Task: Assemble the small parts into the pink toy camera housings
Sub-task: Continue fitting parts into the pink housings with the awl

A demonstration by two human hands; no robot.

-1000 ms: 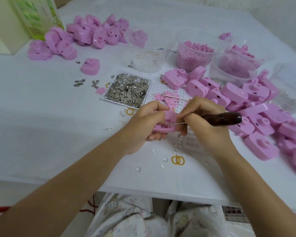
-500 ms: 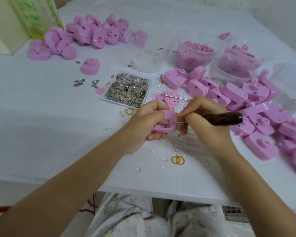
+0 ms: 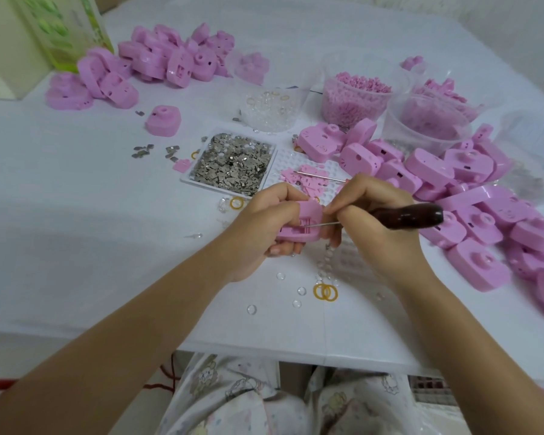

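Observation:
My left hand (image 3: pixel 264 227) grips a pink toy camera housing (image 3: pixel 302 224) just above the table, its open inner side turned up. My right hand (image 3: pixel 368 227) holds an awl with a dark wooden handle (image 3: pixel 412 216); its thin metal shaft (image 3: pixel 322 225) points left into the housing's inside. Both hands meet at the housing. What the awl's tip touches inside is too small to make out.
A tray of small metal pieces (image 3: pixel 231 164) lies behind my hands, beside a white pegged tray (image 3: pixel 314 180) with pink bits and a loose needle. Pink housings are heaped at right (image 3: pixel 471 208) and far left (image 3: pixel 157 64). Clear tubs (image 3: pixel 355 95) stand behind. Yellow rings (image 3: pixel 325 291) and clear lenses lie near the table's edge.
Almost nothing differs: both hands stay at the housing, with the awl's shaft shifting only slightly inside it.

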